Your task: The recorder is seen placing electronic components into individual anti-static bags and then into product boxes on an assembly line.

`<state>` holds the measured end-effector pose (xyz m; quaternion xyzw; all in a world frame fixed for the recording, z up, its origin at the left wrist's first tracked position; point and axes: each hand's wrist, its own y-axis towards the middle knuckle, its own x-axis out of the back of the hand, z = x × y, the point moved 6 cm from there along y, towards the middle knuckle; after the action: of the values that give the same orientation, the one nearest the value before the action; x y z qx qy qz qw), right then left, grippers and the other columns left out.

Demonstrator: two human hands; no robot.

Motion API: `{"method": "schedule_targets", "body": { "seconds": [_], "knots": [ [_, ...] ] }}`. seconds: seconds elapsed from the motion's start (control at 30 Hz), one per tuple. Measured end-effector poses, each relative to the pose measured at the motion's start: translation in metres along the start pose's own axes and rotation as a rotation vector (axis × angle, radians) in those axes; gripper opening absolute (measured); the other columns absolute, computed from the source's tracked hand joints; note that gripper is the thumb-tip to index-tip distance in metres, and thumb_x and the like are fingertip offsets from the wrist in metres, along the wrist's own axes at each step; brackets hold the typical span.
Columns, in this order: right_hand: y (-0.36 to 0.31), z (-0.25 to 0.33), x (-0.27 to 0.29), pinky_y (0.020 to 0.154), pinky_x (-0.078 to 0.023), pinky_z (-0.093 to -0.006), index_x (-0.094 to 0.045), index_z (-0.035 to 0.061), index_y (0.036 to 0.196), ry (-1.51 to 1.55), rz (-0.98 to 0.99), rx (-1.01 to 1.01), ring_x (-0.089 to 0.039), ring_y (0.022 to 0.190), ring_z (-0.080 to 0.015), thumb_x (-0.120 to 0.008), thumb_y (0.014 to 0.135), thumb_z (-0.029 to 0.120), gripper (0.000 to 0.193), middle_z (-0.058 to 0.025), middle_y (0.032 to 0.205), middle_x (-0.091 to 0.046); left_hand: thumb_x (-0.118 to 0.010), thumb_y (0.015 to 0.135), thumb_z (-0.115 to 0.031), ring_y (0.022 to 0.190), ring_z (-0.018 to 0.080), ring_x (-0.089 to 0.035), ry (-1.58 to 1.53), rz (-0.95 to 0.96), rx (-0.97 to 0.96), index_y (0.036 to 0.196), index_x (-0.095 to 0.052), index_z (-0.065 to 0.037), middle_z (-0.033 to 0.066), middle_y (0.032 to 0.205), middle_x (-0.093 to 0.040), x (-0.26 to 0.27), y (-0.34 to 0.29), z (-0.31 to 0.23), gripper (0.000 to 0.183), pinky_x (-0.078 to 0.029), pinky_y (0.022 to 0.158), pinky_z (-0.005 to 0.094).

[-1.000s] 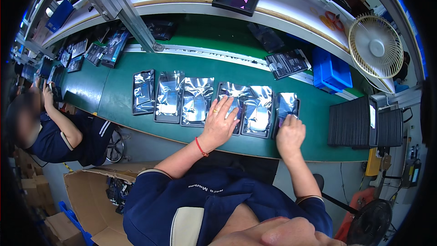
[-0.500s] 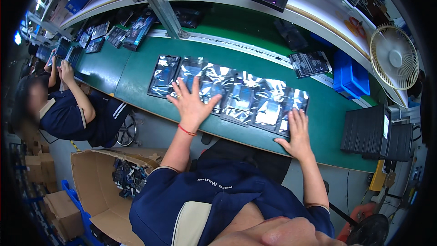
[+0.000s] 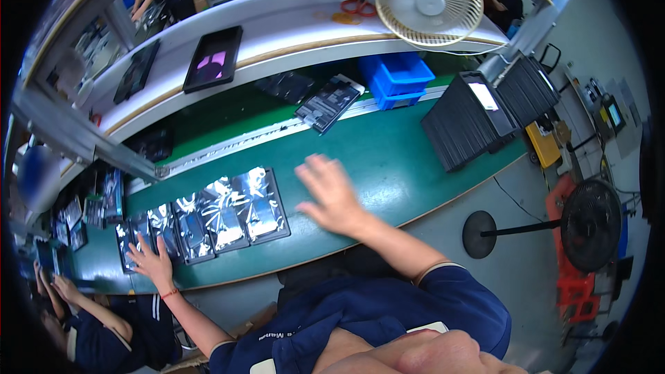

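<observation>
Several flat black trays [image 3: 264, 209] with shiny clear film over them stand side by side in a row on the green bench. My left hand [image 3: 154, 266] lies with fingers spread at the left end of the row, over the near part of the trays there. My right hand [image 3: 332, 197] is open, a little blurred, with nothing in it. It is over the bench to the right of the row, apart from the last tray.
A blue bin [image 3: 395, 76] and a black printed package [image 3: 329, 102] are at the bench's back. Stacked black trays [image 3: 460, 121] stand at its right end. The shelf above carries a black tray [image 3: 215, 59], scissors [image 3: 359, 6] and a fan [image 3: 429, 3]. A co-worker [image 3: 104, 332] sits at left.
The view has swung to the right. My right hand has left the row's right-hand tray and moved off to its right. My left hand remains spread at the row's left part.
</observation>
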<state>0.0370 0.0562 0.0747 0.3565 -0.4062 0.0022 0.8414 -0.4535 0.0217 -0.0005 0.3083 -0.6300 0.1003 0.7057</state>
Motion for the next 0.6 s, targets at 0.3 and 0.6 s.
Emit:
{"method": "schedule_targets", "body": {
  "seconds": [0.3, 0.6],
  "knots": [
    [-0.038, -0.109, 0.3, 0.076, -0.04, -0.0402, -0.058, 0.0048, 0.083, -0.945, -0.293, -0.272, -0.053, 0.082, -0.0286, -0.075, 0.073, 0.019, 0.024, -0.0094, 0.084, -0.058, -0.071, 0.076, -0.019, 0.128, 0.0393, -0.04, -1.173, 0.156, -1.017, 0.121, -0.055, -0.001, 0.0216, 0.132, -0.047, 0.172, -0.125, -0.324, 0.051, -0.031, 0.106, 0.046],
    [-0.028, -0.138, 0.292, 0.059, -0.042, -0.0447, -0.047, 0.0031, 0.062, -0.581, -0.197, -0.075, -0.052, 0.061, -0.0368, -0.066, 0.076, 0.01, 0.024, -0.0159, 0.062, -0.051, -0.074, 0.072, -0.05, 0.142, 0.04, -0.01, -1.419, 0.385, -1.362, 0.145, -0.005, 0.008, 0.0293, 0.151, -0.011, 0.201, -0.283, -0.582, 0.116, -0.017, 0.115, 0.0444]
  ]
}}
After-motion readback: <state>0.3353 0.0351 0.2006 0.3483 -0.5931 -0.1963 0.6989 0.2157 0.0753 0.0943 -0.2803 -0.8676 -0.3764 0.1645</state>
